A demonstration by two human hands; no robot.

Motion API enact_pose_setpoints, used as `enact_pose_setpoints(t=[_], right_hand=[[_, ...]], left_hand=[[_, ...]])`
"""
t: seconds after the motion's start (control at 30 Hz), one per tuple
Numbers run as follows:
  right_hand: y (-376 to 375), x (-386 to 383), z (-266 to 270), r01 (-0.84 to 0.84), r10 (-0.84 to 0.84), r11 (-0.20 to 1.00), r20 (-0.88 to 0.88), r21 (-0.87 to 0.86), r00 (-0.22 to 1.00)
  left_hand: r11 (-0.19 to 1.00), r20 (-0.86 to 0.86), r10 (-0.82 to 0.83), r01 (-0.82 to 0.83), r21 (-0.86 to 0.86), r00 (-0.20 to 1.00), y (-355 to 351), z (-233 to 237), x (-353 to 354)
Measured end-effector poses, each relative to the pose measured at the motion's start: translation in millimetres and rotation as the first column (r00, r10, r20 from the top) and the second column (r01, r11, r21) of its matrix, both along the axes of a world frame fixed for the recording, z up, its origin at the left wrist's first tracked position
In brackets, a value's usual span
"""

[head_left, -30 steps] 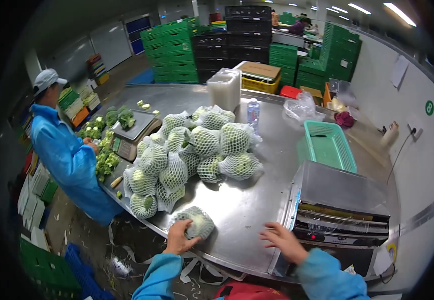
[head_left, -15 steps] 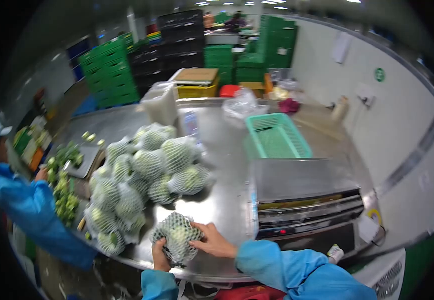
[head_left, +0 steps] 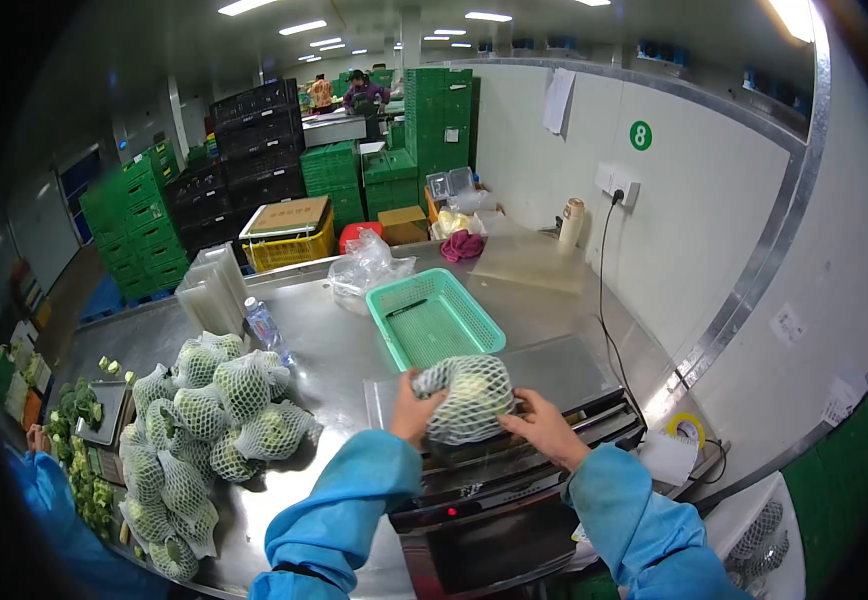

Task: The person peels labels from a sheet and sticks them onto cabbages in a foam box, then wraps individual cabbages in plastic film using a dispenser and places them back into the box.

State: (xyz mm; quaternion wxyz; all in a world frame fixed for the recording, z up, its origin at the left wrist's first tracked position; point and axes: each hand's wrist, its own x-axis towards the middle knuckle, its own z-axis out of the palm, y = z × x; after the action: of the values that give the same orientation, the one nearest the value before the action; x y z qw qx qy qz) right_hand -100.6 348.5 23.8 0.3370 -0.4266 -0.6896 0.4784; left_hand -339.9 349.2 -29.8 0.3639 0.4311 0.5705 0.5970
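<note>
Netted head [head_left: 466, 398] of green veg sits on or just over the steel top of the wrapping machine [head_left: 564, 365] (can't tell if touching), near its front edge, held btwn both hands: left hand [head_left: 409, 408] cups the 9 o'clock side w/ fingers curled into the mesh, right hand [head_left: 544, 425] presses at 4 o'clock, fingers closed on the net. Risks, as I judge them: the grip is on loose mesh, not the veg itself, so the net could slide or tear and the head drop off the front edge at 6 o'clock. The mesh could also snag on the machine's front slot [head_left: 514, 470], and fingers are close to it, so a pinch is poss. The clear sheet [head_left: 382, 392] under the left hand may crease or shift. The green basket [head_left: 434, 318] is just beside at 12 o'clock, so a push forward could nudge it. Vs 0.5 s ago: the netted head was at the table's near edge beside the pile [head_left: 219, 400], same two-handed hold; now the pile is well apart at 9 o'clock. Vs 1.0 s ago: only the left hand was on it, the right hand spread open near the machine. View has swung right, so the co-worker's blue sleeve [head_left: 39, 490] shows only at 8 o'clock
</note>
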Motion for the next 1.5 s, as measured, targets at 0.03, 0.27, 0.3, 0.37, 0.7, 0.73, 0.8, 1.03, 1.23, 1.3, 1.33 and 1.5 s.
enact_pose_setpoints(t=[0.03, 0.27, 0.3, 0.37, 0.7, 0.73, 0.8, 1.03, 1.23, 1.3, 1.33, 1.5], right_hand=[[-7, 5, 12, -0.028, 0.021, 0.988, -0.048, -0.153, 0.999], [34, 16, 9, -0.34, 0.326, 0.931, -0.115, -0.133, 0.938], [37, 24, 7, -0.34, 0.322, 0.928, -0.133, -0.152, 0.937], [39, 40, 3, -0.338, 0.303, 0.918, -0.185, -0.205, 0.935], [41, 114, 22, -0.442, 0.374, 0.876, 0.303, 0.196, 0.877], [44, 125, 22, -0.455, 0.39, 0.869, 0.299, 0.194, 0.871], [47, 139, 19, -0.749, 0.394, 0.538, 0.67, 0.387, 0.629], [54, 106, 12, -0.94, 0.286, 0.186, 0.9, 0.285, 0.329], [52, 93, -7, -0.618, 0.606, 0.786, 0.227, -0.021, 0.763], [49, 101, -3, -0.409, 0.423, 0.85, -0.032, -0.332, 0.906], [50, 99, -7, -0.423, 0.427, 0.866, -0.046, -0.266, 0.903], [43, 94, -7, -0.286, 0.239, 0.801, -0.157, -0.527, 0.958]], left_hand=[[0.998, 0.0, 0.013, -0.013, -0.068, 1.0, -12, 27, 0], [0.884, 0.354, -0.206, 0.328, -0.332, 0.912, -4, -14, -2], [0.896, 0.322, -0.207, 0.312, -0.317, 0.924, 2, -16, 4], [0.906, 0.283, -0.183, 0.273, -0.324, 0.942, 4, -2, 26], [0.997, -0.679, 0.083, -0.058, 0.06, 0.729, -91, 75, -8], [0.997, -0.8, 0.052, 0.014, 0.076, 0.598, -110, 84, -14], [0.98, -0.87, -0.035, 0.186, 0.066, 0.492, -135, 90, -14], [0.772, -0.929, -0.358, 0.529, -0.353, -0.097, -124, 64, -14], [0.749, -0.89, -0.421, 0.486, -0.451, -0.176, -132, 70, -43], [0.737, -0.907, -0.397, 0.54, -0.407, -0.141, -122, 61, -37], [0.739, -0.923, -0.363, 0.564, -0.369, -0.128, -116, 46, -41], [0.747, -0.988, -0.136, 0.648, -0.147, -0.067, -100, 21, -33]])
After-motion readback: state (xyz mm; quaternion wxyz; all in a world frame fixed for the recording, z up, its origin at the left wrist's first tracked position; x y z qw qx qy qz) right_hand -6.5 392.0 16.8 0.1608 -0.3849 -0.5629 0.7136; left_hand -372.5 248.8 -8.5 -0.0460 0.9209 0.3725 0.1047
